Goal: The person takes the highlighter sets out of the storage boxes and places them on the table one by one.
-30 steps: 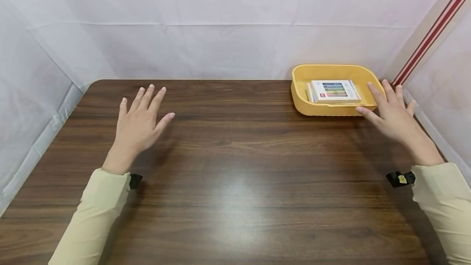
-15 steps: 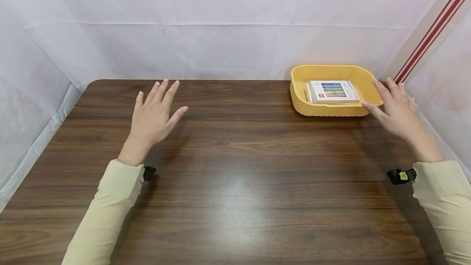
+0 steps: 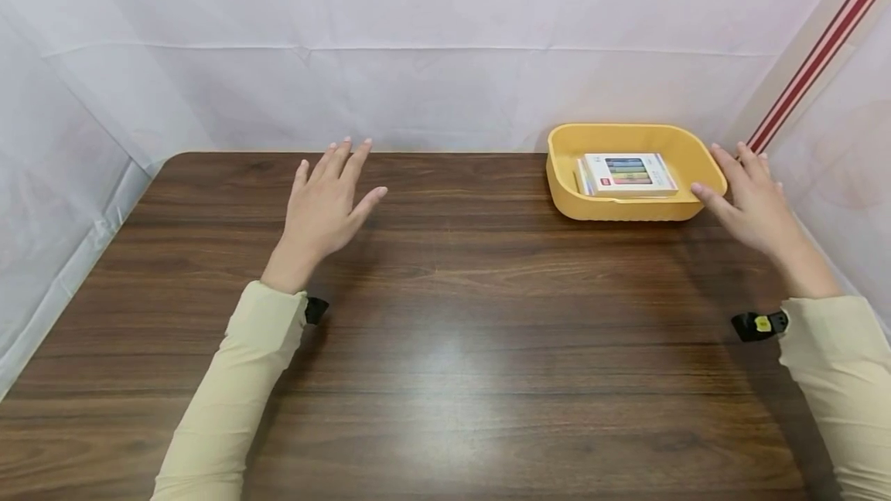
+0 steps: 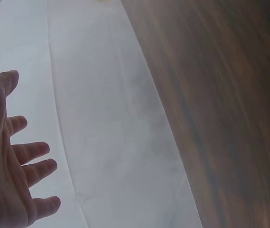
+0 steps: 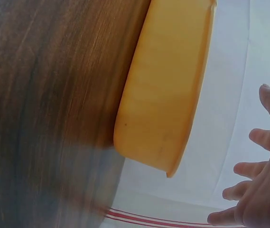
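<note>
A yellow plastic tub (image 3: 567,176) (image 5: 168,95) stands at the far right of the dark wooden table (image 3: 445,315). Inside it lies a white box (image 3: 629,174) with coloured stripes on its lid. My right hand (image 3: 748,203) (image 5: 260,190) is beside the tub's right end with fingers spread and straight; its thumb is at the near right corner of the rim. Whether it touches the tub I cannot tell. My left hand (image 3: 327,203) (image 4: 9,156) hovers over the far middle-left of the table, fingers straight and spread, holding nothing.
White cloth walls (image 3: 431,45) close in the table at the back and on both sides. A red-striped band (image 3: 814,60) runs up the right corner. Small black wrist devices (image 3: 759,325) sit at both cuffs of the cream sleeves.
My left hand has moved forward and to the right across the table. My right hand has shifted slightly farther back along the tub's right end.
</note>
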